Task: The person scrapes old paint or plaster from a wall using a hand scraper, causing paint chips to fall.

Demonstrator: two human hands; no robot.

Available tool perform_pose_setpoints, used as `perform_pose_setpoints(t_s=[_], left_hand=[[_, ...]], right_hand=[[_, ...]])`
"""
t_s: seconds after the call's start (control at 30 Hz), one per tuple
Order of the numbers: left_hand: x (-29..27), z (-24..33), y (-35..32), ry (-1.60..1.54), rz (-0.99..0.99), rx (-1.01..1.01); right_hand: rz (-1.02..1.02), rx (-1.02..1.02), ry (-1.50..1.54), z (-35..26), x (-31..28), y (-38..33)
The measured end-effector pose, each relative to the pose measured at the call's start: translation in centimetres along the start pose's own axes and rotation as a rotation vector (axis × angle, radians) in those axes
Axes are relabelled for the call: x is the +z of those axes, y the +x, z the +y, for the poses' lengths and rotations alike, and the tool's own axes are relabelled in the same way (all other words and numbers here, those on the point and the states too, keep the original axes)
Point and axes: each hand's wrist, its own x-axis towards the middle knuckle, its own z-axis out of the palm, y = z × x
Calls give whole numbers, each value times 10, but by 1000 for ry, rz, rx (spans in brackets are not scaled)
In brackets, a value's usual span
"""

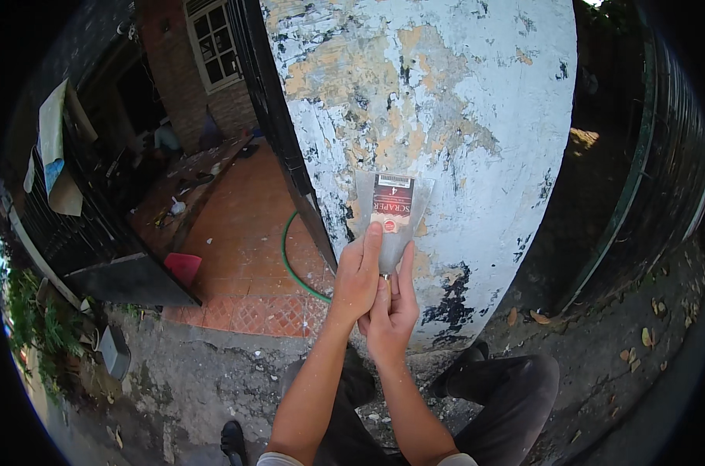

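A wide-bladed paint scraper (pixel 393 247) stands upright in front of the wall, blade up. A dark red label is stuck on the blade. My left hand (pixel 355 281) presses its fingers on the lower blade at the label's bottom edge. Around the wooden handle, my right hand (pixel 393 317) is closed, with a finger along the blade's right side. Behind the blade rises a white wall (pixel 515 147) with peeling paint, bare beige patches and black spots. Whether the blade touches the wall, I cannot tell.
Left of the wall, a dark metal gate post (pixel 279 116) borders a tiled orange floor (pixel 248 202). A green hose (pixel 286 256) curves there near a red dustpan-like piece (pixel 183 268). A black shoe (pixel 233 441) lies at the bottom. Dark metal fencing (pixel 640 179) stands right.
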Motion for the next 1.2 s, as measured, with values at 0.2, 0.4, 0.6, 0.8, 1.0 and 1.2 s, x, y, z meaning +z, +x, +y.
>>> perform_pose_setpoints(t_s=[0.2,0.4,0.6,0.8,1.0,1.2], left_hand=[[13,26,21,-92,11,48],[19,67,47,-209,1,109],[34,48,-1,-378,-36,-61],[39,-5,-39,-280,44,-184],[37,-17,-30,-131,52,-108],[35,10,3,-106,20,-3]], right_hand=[[-19,-56,-50,-33,8,21],[-105,-135,-56,-76,27,48],[-100,-61,-133,-75,-6,8],[0,120,-83,-39,-33,-29],[9,105,-100,-24,-38,-20],[-4,-41,-155,-40,-15,15]])
